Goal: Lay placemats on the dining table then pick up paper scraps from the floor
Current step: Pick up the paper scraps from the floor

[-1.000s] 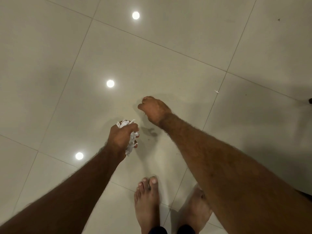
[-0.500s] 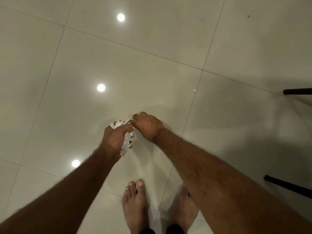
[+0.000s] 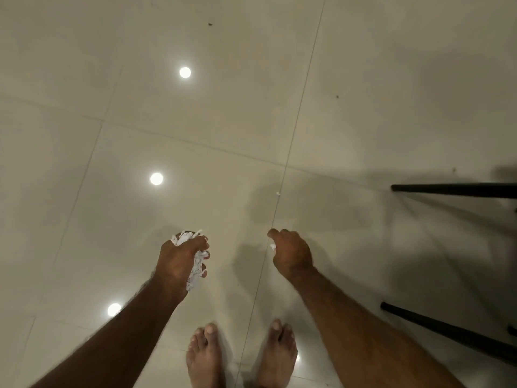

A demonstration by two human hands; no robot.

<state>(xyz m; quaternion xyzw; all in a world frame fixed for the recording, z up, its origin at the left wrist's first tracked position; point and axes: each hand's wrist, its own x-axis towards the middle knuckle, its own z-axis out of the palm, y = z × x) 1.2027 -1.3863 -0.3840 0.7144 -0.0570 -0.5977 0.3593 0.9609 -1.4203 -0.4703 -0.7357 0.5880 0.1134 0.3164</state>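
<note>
Paper scraps [image 3: 197, 264] in left hand [image 3: 177, 261] | scrap [image 3: 278, 193] on seam [image 3: 296, 121] | black legs [image 3: 453, 190] right

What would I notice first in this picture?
The white wad of paper scraps gripped in the left hand, near the middle. Then three bright light reflections shining on the glossy floor tiles to the left, and two bare feet at the bottom edge.
</note>
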